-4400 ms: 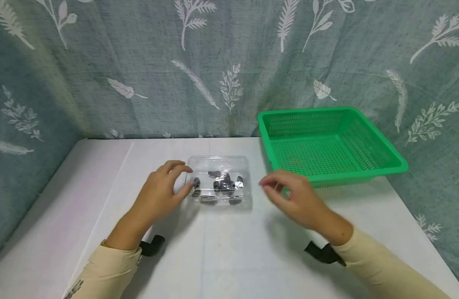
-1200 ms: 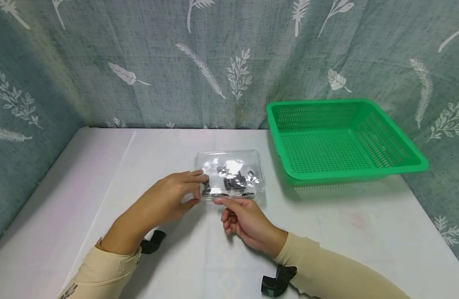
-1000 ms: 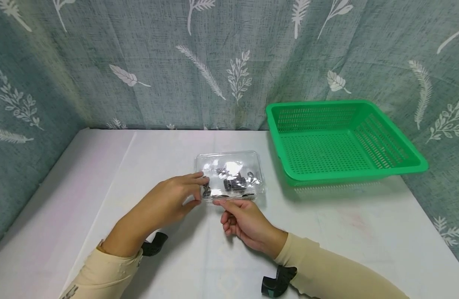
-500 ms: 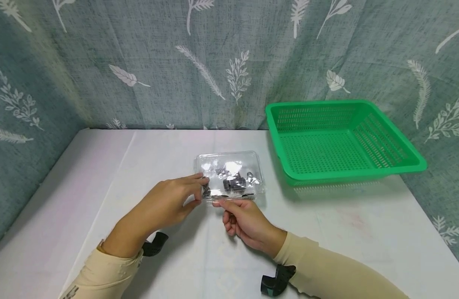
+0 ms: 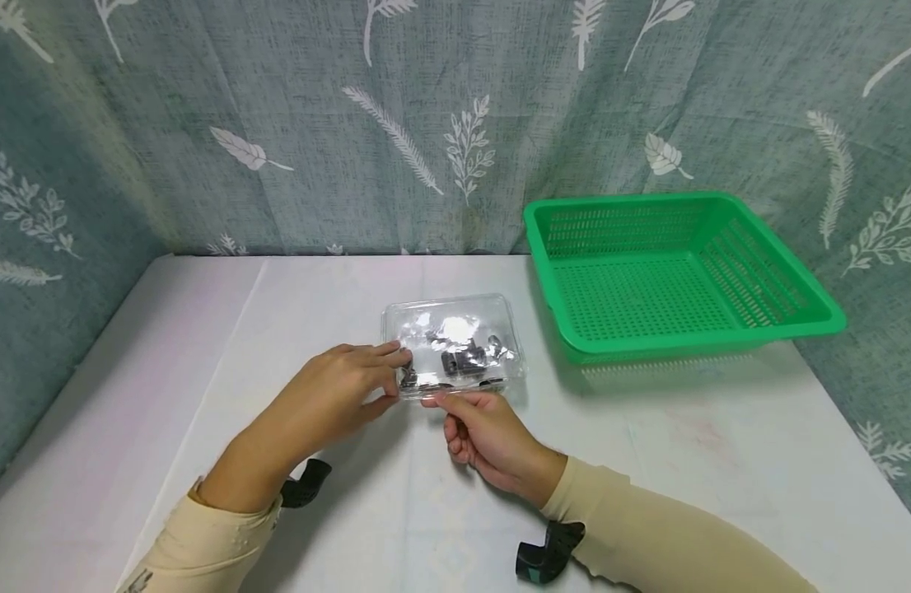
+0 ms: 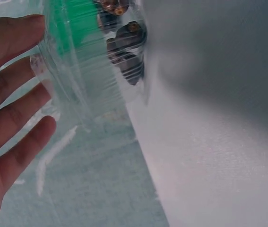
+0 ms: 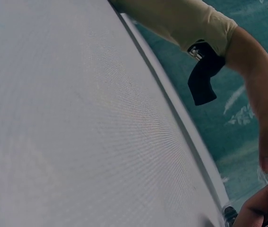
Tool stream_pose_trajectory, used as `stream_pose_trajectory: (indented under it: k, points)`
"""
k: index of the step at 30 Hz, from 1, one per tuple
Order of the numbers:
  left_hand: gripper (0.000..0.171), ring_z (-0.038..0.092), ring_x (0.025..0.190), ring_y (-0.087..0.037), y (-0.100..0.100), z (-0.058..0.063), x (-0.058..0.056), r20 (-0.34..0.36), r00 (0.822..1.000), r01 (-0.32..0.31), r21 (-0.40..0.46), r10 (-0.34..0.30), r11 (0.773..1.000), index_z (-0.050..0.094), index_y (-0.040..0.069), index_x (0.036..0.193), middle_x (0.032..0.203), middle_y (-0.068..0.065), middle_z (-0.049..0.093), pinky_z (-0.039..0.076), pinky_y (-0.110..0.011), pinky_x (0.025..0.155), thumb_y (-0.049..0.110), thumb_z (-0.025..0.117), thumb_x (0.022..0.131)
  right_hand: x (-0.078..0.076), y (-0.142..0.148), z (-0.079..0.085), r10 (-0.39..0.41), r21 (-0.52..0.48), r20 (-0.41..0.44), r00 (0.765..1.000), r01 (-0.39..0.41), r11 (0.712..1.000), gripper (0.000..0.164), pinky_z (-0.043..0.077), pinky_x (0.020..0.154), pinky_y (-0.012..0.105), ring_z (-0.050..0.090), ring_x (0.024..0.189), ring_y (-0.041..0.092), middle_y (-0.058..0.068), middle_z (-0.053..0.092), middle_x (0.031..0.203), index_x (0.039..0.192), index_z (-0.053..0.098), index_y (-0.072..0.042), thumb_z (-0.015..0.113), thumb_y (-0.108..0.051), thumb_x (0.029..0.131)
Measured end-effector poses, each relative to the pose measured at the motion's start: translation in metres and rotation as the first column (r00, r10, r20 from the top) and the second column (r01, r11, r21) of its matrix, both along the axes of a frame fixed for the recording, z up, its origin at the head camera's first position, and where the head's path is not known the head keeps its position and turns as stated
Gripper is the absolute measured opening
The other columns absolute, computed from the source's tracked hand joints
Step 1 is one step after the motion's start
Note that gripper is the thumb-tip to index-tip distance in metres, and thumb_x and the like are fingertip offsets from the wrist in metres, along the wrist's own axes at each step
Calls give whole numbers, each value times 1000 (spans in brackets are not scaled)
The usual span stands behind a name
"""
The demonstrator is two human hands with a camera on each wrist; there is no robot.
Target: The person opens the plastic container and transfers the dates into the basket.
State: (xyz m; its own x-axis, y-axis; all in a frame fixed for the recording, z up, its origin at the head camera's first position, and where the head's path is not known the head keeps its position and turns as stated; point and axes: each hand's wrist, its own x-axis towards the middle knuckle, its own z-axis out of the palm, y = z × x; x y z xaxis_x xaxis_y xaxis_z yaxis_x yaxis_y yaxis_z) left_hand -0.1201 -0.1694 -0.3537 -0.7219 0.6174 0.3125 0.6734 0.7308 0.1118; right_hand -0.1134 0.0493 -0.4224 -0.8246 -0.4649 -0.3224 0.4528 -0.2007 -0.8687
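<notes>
A clear plastic clamshell box [image 5: 492, 306] stands mid-table, its lid glinting. Inside lie several dark, oval, fruit-like pieces [image 5: 466, 361], brownish at one end in the left wrist view. My left hand [image 5: 344, 383] grips the box's left front corner; up close, its thumb [image 6: 18, 40] is at the plastic rim and other fingers lie behind it. At the front edge, my right hand [image 5: 492, 436] pinches the rim between thumb and forefinger, with its remaining fingers curled below. In the right wrist view, right-hand fingers [image 7: 261, 203] show only at the lower right corner.
A green perforated plastic basket [image 5: 555, 309] stands at the back right of the white-covered table [image 5: 315, 288]. Leaf-patterned grey-green cloth [image 5: 292, 206] hangs behind and at the sides. Black camera mounts [image 5: 548, 553] sit at both wrists.
Since the oldest frame, my right hand has come from beside the basket to the box's front edge, and my left hand has taken hold of its corner. Over the last second both stay nearly still.
</notes>
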Motion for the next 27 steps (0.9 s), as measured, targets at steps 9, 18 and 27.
stream_pose_trajectory:
  k: [9, 18, 27]
  points:
    - [18, 66, 120, -28, 4, 10, -4, 34, 999, 37, -127, -33, 991, 67, 17, 73, 124, -9, 71, 54, -44, 99, 9, 82, 80, -1, -1, 0, 2, 9, 8, 1000, -2, 1000, 41, 39, 44, 14, 47, 47, 1, -8, 55, 58, 125, 62, 10, 58, -22, 101]
    - [30, 69, 113, -30, 7, 24, -8, 36, 990, 138, -223, -134, 965, 58, 18, 64, 117, -12, 73, 57, -33, 66, 4, 78, 81, -2, 0, -2, 25, 18, 7, 1000, -26, 1000, 41, 38, 44, 13, 47, 46, 0, -9, 55, 58, 127, 60, 11, 56, -22, 102]
    - [30, 72, 107, -24, 10, 30, -13, 96, 989, 131, -261, -109, 956, 59, 23, 62, 117, -7, 74, 36, -23, 47, 5, 77, 79, -1, 0, -1, 3, 24, -4, 1000, -2, 1000, 40, 39, 44, 14, 46, 48, 1, -8, 54, 59, 124, 62, 12, 57, -21, 101]
